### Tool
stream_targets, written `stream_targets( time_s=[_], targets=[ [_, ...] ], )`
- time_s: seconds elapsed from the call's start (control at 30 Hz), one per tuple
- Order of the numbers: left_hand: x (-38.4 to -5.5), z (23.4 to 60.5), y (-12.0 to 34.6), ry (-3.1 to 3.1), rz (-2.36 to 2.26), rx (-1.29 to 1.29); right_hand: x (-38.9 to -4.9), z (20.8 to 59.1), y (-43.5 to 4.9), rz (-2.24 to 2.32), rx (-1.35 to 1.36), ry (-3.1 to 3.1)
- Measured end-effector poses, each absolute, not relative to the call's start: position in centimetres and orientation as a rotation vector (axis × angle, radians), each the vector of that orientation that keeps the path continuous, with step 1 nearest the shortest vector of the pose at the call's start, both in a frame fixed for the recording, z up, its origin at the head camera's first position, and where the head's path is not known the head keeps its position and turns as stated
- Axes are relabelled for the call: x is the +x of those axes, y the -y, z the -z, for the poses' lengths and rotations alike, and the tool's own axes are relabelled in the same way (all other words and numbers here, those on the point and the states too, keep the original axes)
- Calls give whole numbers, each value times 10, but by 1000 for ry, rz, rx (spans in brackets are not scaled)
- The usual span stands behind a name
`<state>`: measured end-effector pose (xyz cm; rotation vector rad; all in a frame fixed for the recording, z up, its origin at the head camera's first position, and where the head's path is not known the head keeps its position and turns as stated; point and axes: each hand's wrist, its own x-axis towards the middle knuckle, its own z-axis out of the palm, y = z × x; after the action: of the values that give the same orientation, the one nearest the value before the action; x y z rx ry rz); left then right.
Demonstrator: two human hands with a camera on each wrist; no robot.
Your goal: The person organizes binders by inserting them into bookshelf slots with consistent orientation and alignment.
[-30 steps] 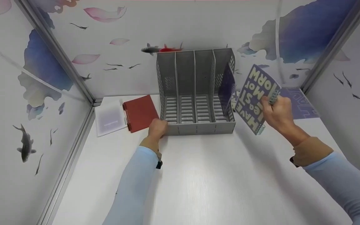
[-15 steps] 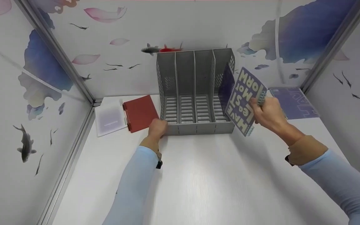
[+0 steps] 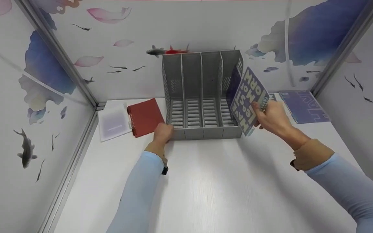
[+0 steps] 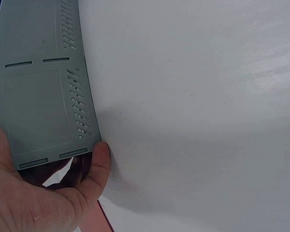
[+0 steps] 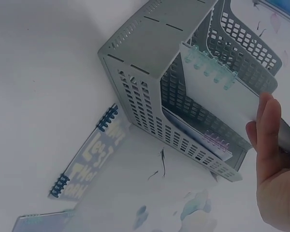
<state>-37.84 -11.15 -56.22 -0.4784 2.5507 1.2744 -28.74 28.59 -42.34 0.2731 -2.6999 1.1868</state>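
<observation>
A grey four-slot file organizer (image 3: 213, 132) stands at the back of the white table. My left hand (image 3: 163, 132) grips its front left corner; in the left wrist view, thumb and fingers wrap the end of its front panel (image 4: 38, 113). My right hand (image 3: 273, 117) pinches a purple spiral notebook (image 3: 248, 98) with large pale letters by its coil side. The notebook is upright and tilted, at the opening of the rightmost slot. In the right wrist view its blank back (image 5: 217, 89) reaches into that slot, beside another notebook (image 5: 195, 129) standing inside.
Left of the organizer lie a red spiral notebook (image 3: 146, 118) and a pale one (image 3: 114, 124). To the right lies a purple notebook (image 3: 305, 106), with a lettered spiral notebook (image 5: 93, 159) nearer the organizer. Printed wall panels (image 3: 202, 29) enclose the back and sides.
My right hand has moved left with the purple notebook, bringing it from beside the organizer to the rightmost slot's opening. My left hand has stayed on the corner.
</observation>
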Motion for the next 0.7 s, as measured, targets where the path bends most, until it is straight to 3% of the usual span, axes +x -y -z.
stream_targets(
  time_s=[0.37,0.7],
  targets=[
    [-437,643,135,-2562,-1234,-386,-294,422,-278,-1187,207,2718],
    [-432,636,130,-2608,-1203,-415,-305,422,-269,-1183,183,2744]
  ],
)
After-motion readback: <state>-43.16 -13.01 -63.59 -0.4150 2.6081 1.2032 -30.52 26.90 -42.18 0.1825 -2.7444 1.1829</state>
